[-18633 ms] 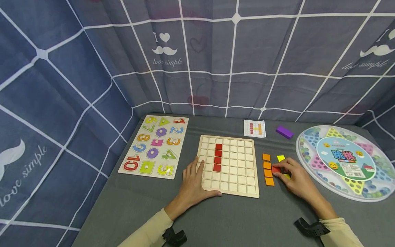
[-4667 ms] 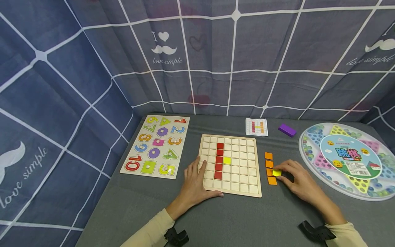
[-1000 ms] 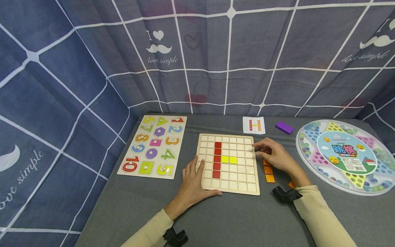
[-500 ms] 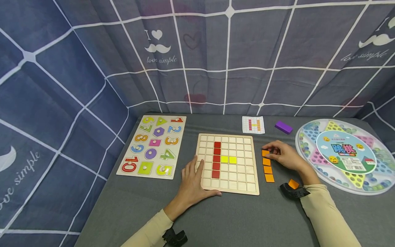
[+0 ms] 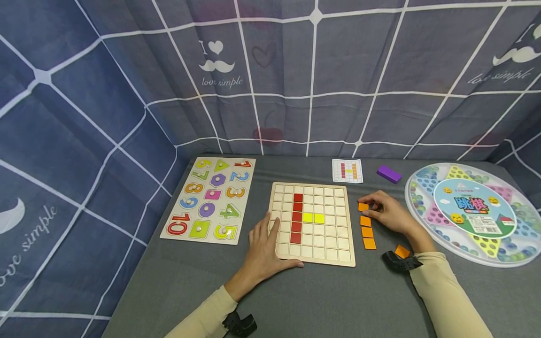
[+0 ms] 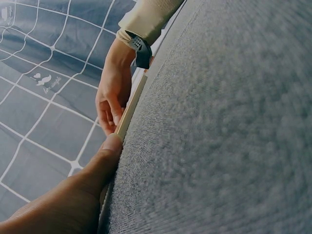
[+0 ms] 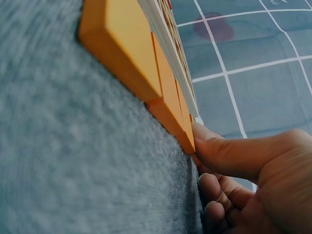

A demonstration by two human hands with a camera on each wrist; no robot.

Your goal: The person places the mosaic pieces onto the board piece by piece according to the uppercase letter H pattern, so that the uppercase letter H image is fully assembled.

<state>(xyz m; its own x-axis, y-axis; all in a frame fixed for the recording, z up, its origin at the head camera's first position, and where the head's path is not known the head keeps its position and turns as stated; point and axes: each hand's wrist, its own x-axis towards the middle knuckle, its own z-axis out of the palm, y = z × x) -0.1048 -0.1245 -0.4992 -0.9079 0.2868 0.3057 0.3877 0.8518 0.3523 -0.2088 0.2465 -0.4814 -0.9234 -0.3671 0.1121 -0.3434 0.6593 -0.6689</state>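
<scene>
A wooden grid board (image 5: pixel 329 239) lies mid-table, with a column of several red tiles (image 5: pixel 297 216) and two yellow tiles (image 5: pixel 313 218) in its cells. My left hand (image 5: pixel 264 249) rests at its near left corner, fingers along the left edge and thumb along the front edge. To the right of the board runs a column of orange tiles (image 5: pixel 367 232). My right hand (image 5: pixel 389 213) pinches the farthest orange tile (image 5: pixel 363 206) between thumb and index finger; the right wrist view shows the thumb (image 7: pixel 214 146) against the end of the orange row.
One orange tile (image 5: pixel 402 251) lies apart, beside the right wrist strap. Behind the board are a pattern card (image 5: pixel 347 171) and a purple block (image 5: pixel 389 174). A number puzzle board (image 5: pixel 207 206) lies left; a round Chinese checkers board (image 5: pixel 473 211) lies right.
One more red tile and two yellow tiles have come onto the board. My right hand has moved from the board's right edge to the farthest orange tile. My left hand stays put.
</scene>
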